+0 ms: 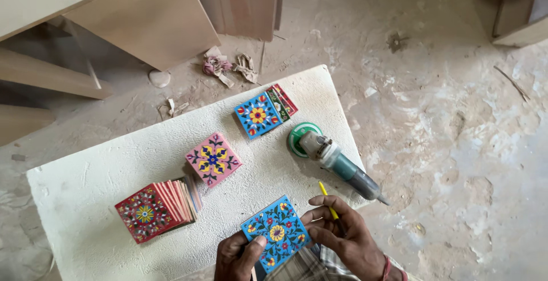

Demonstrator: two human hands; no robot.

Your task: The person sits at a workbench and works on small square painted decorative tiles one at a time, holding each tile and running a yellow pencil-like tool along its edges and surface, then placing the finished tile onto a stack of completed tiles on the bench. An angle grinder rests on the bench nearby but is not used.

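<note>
At the far left of the white slab (85,195) sits a fanned stack of red tiles (157,209), the top one painted with a round flower pattern. A little right and farther from me lies a pink tile (213,159) with dark leaves and a blue-and-yellow flower, on its own.

Near me, my left hand (237,256) grips the near left corner of the blue floral tile (276,233), thumb pressed on its painted face. The tile lies at the near edge of the slab, turned at a slant. My right hand (342,238) closes on the tile's right edge with the fingertips while also pinching a yellow pencil (327,200), whose tip points away from me.

Farther off, another blue tile (257,115) tops a small stack with a red and green one showing beneath. Just right of it the angle grinder (331,155) lies on the slab with its green disc facing left and its handle reaching over the right edge. Around it all is dusty floor (445,115).
</note>
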